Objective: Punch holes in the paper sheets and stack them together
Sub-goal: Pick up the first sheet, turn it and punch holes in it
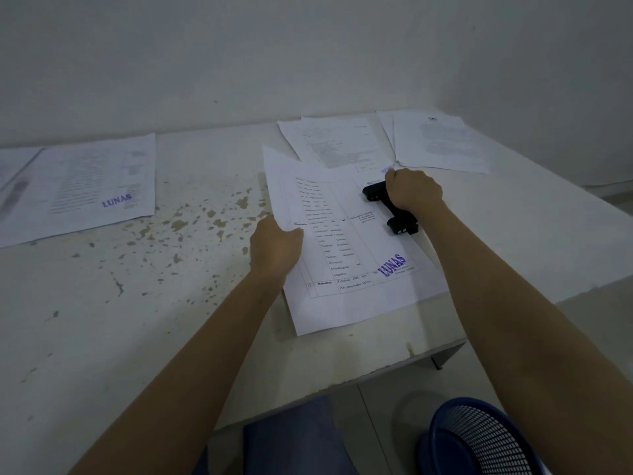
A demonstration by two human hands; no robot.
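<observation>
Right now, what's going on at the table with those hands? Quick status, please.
Left hand gripping the sheet's left edge. Right hand pressing on the black hole punch at the sheet's right edge. Other papers lie behind, nothing blocking.

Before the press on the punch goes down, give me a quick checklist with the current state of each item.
1. Right hand on top of the black hole punch: ok.
2. Left hand gripping the left edge of the sheet: ok.
3. Sheet's right edge fed into the punch: ok, though depth in the slot cannot tell.
4. Sheet flat: not ok, left side lifted off the table.
5. Punch fully on the table, away from its edge: ok.
6. Only one sheet in the punch: cannot tell.
</observation>
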